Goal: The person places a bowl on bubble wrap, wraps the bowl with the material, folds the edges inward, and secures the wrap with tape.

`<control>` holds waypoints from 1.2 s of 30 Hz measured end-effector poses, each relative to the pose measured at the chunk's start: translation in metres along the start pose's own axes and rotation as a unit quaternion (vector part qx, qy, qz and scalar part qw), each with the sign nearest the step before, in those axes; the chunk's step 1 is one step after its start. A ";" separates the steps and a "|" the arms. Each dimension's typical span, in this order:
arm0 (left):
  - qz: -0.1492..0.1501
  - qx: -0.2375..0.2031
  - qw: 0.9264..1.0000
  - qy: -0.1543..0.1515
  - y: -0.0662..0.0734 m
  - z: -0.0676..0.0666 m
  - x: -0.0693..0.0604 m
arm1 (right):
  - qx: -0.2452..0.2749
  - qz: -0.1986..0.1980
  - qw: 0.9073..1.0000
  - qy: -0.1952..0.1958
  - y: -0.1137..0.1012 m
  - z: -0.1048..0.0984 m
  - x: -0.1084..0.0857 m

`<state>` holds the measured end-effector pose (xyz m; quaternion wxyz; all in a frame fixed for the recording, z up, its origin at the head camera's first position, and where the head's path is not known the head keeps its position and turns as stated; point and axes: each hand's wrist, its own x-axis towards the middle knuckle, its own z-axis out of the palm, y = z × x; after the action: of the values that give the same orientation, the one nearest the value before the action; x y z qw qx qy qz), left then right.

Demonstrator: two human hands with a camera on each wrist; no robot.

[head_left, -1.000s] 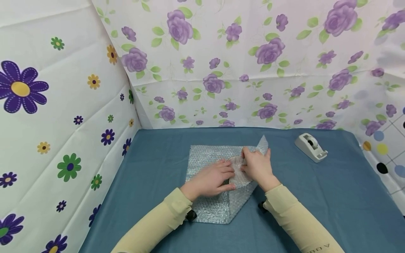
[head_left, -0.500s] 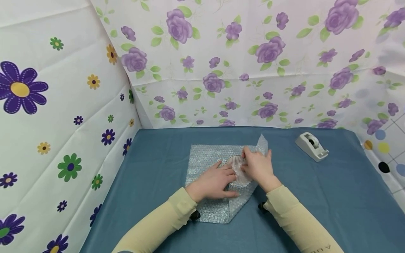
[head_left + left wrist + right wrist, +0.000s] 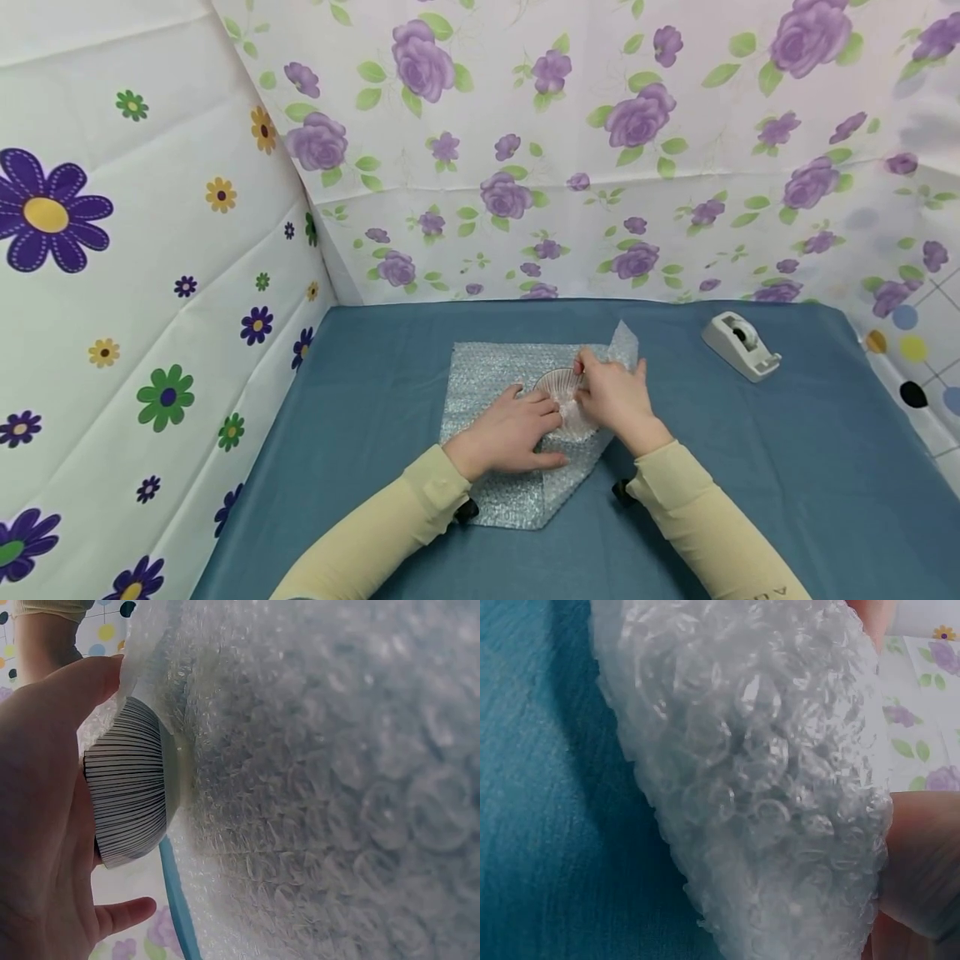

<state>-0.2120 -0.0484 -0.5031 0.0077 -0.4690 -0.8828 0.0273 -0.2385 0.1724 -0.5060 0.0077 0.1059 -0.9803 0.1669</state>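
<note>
Only partly visible, bowl (image 3: 131,791) under bubble wrap (image 3: 491,367).

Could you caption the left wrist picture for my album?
Left hand over a black-striped bowl standing on bubble wrap.

The left forearm (image 3: 375,525) slanted forward and inward; the left hand (image 3: 510,431) lay palm down, its fingers stretched out, the thumb (image 3: 551,460) held apart and the little finger (image 3: 512,389) splayed. The right forearm (image 3: 716,525) angled inward too, and the right hand (image 3: 617,394) pinched with bent fingers, close beside the left fingertips.
</note>
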 end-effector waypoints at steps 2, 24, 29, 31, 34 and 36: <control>0.000 -0.004 1.000 0.002 0.000 0.000 0.000 | 0.001 0.000 1.000 0.000 0.000 0.000 0.000; -0.012 -0.020 1.000 -0.016 0.003 -0.003 0.004 | 0.063 -0.046 0.997 0.015 0.013 -0.002 0.001; -0.012 -0.026 0.999 -0.014 0.003 0.000 0.005 | 0.162 -0.065 0.979 0.103 0.030 -0.002 0.001; -0.013 -0.028 0.999 -0.014 0.003 0.001 0.005 | 0.193 -0.044 0.969 0.145 0.036 -0.004 0.001; -0.013 -0.029 0.999 -0.015 0.004 0.001 0.006 | 0.242 0.024 0.952 0.186 0.046 -0.005 0.002; -0.012 -0.027 0.999 -0.015 0.005 0.000 0.006 | 0.281 0.085 0.939 0.180 0.053 -0.006 0.003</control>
<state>-0.2113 -0.0411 -0.5033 -0.0175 -0.4580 -0.8887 0.0105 -0.2524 0.2227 -0.5178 0.1400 -0.0120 -0.8810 0.4518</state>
